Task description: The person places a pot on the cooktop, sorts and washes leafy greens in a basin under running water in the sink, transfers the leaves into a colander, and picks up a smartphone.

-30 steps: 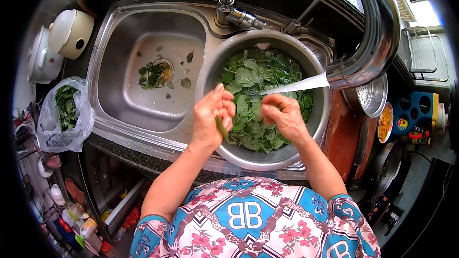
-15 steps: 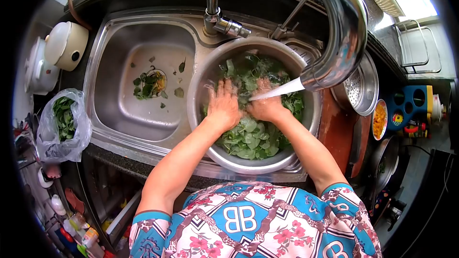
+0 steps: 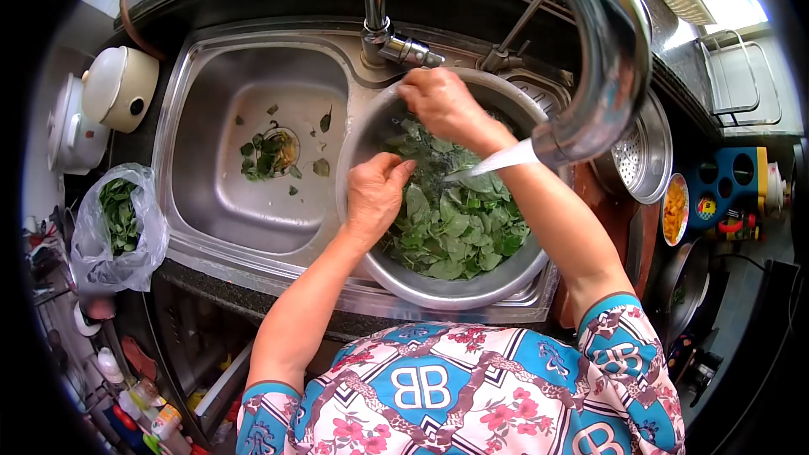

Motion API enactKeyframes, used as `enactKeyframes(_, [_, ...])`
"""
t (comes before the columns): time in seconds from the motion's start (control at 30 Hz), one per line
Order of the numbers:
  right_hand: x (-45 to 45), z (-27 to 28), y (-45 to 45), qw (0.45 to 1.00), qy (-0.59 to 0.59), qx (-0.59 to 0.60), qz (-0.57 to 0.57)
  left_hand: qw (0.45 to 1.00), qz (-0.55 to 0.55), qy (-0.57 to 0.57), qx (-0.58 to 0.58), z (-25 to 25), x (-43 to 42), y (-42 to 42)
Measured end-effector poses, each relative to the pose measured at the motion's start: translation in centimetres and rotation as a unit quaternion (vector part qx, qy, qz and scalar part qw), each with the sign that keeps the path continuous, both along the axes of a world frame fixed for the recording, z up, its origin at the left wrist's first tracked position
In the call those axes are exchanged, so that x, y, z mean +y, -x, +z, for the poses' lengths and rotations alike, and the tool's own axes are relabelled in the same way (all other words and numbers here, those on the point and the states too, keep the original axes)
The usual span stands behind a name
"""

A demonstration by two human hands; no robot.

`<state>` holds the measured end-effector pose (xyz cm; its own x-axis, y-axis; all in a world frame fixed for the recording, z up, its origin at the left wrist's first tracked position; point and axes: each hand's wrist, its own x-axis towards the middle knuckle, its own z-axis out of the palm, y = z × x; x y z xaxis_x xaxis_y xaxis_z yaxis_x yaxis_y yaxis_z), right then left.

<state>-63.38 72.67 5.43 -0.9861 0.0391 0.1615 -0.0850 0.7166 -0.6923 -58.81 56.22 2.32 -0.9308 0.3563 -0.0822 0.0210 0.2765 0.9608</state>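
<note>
A large metal basin [image 3: 383, 274] full of loose green leaves [image 3: 451, 236] and water sits over the right side of the sink. My left hand [image 3: 375, 195] is above the basin's left wall, its thumb and fingers drawn together; anything between them is too small to make out. At the far rim, just below the tap valve [image 3: 411, 51], my right hand [image 3: 442, 105] hovers with fingers curled together, and what they hold, if anything, is hidden. A stream of water [image 3: 493, 163] pours from the curved spout [image 3: 590, 109], passing under my right forearm's edge into the leaves.
Leaf scraps [image 3: 268, 154] lie around the drain of the left sink bowl [image 3: 215, 194]. A plastic bag of greens [image 3: 122, 223] stands at the left, below cream pots [image 3: 122, 88]. On the right are a metal colander [image 3: 632, 156], a red-brown board [image 3: 590, 219] and a dish of orange pieces [image 3: 675, 209].
Both hands have come up out of the leaves and water. My right hand moved up toward the tap valve; my left hand shifted to the basin's left side. The water still runs.
</note>
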Motion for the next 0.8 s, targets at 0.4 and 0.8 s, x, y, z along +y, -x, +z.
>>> enactKeyframes(0.4, [0.2,3.9,-1.4,0.985,-0.128,-0.067,-0.093,0.906,0.083,-0.19,-0.37,4.3,-1.7,1.0])
enactKeyframes(0.8, [-0.2,1.0,5.9,0.993,-0.076,0.087,-0.031,0.979,-0.015,-0.067,-0.19,3.2,-0.3,-0.4])
